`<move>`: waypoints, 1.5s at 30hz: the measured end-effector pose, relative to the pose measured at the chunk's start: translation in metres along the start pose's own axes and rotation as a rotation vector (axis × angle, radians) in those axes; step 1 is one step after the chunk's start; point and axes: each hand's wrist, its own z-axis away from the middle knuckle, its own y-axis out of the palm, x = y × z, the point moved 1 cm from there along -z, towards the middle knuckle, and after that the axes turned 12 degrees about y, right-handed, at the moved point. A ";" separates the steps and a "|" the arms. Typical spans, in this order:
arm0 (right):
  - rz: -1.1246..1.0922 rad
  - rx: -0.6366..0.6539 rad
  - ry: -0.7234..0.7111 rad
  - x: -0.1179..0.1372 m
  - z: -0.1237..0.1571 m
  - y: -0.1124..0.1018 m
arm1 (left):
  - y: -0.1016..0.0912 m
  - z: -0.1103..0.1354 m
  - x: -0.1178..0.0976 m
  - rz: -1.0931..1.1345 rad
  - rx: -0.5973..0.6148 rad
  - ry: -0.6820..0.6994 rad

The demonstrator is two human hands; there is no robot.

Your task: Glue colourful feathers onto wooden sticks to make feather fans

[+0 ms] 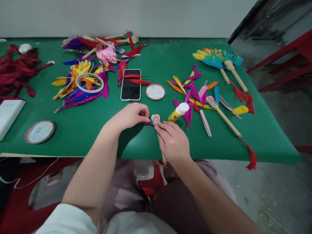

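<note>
My left hand [135, 116] pinches a dark purple feather [146, 123] just left of a small wooden fan frame. That frame has a heart-shaped, whitish-pink head [155, 119] and a thin wooden handle [164, 159] pointing toward my lap. Closed around the frame just below its head is my right hand [173, 139], its fingertips at the feather's right end. The palm hides most of the handle. A yellow glue stick with a white cap [179, 112] stands right of the head, beside loose magenta feathers [188, 115].
A phone [131, 91] with red feathers across it lies ahead, near a round lid [155, 92]. Feather bundles and a tape roll [89, 83] are at left. Finished feather fans [216, 60] and another wooden frame [227, 120] with a red tassel lie right. The green table's [97, 148] front edge is close.
</note>
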 end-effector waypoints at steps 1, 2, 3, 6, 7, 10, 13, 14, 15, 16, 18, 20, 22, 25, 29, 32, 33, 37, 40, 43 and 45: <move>0.005 -0.013 -0.004 0.001 -0.001 0.000 | 0.000 0.000 0.000 0.003 -0.001 -0.001; 0.006 -0.024 -0.007 0.001 -0.001 -0.001 | 0.000 0.000 0.000 0.008 -0.003 -0.003; 0.003 -0.032 -0.008 0.001 -0.002 -0.001 | 0.000 0.001 -0.001 0.015 -0.003 -0.006; -0.025 -0.038 0.002 0.001 -0.003 -0.002 | 0.000 0.002 -0.002 0.029 -0.009 -0.028; -0.042 -0.039 0.009 0.001 -0.004 -0.002 | -0.001 0.002 -0.003 0.034 -0.011 -0.041; -0.105 -0.040 0.035 0.000 -0.004 -0.003 | -0.003 0.004 -0.005 0.036 -0.017 -0.064; -0.154 -0.028 0.069 -0.001 -0.004 -0.004 | -0.006 0.008 -0.008 -0.046 -0.055 -0.057; -0.165 -0.021 0.079 -0.001 -0.004 -0.004 | -0.007 0.009 -0.008 -0.079 -0.072 -0.055; -0.174 -0.014 0.089 -0.001 -0.003 -0.005 | -0.007 0.010 -0.009 -0.104 -0.086 -0.055; -0.182 -0.006 0.098 -0.001 -0.003 -0.005 | -0.008 0.011 -0.010 -0.117 -0.095 -0.057; -0.193 0.007 0.113 -0.001 -0.002 -0.006 | -0.008 0.013 -0.010 -0.123 -0.105 -0.061; -0.199 0.013 0.128 -0.002 -0.002 -0.007 | -0.008 0.014 -0.010 -0.120 -0.111 -0.063; -0.206 0.012 0.141 -0.003 -0.002 -0.007 | -0.008 0.014 -0.010 -0.120 -0.116 -0.060; -0.225 0.021 0.141 -0.003 -0.003 -0.006 | -0.009 0.014 -0.009 -0.124 -0.116 -0.058; -0.239 0.011 0.143 -0.003 -0.004 -0.006 | -0.010 0.017 -0.015 -0.174 -0.146 0.065; -0.243 -0.010 0.141 -0.002 -0.003 -0.005 | -0.007 0.020 -0.021 -0.326 -0.176 0.249; -0.243 -0.017 0.138 -0.002 -0.003 -0.005 | -0.005 0.020 -0.023 -0.376 -0.161 0.294; -0.251 -0.031 0.144 -0.002 -0.002 -0.005 | 0.006 0.021 -0.021 -0.488 -0.100 0.367; -0.235 -0.054 0.145 -0.002 -0.002 -0.005 | 0.011 0.019 -0.016 -0.520 -0.102 0.367; -0.198 -0.070 0.139 -0.002 -0.002 -0.004 | 0.014 0.017 -0.014 -0.532 -0.105 0.373; -0.182 -0.067 0.142 -0.003 -0.002 -0.004 | 0.015 0.016 -0.014 -0.535 -0.093 0.383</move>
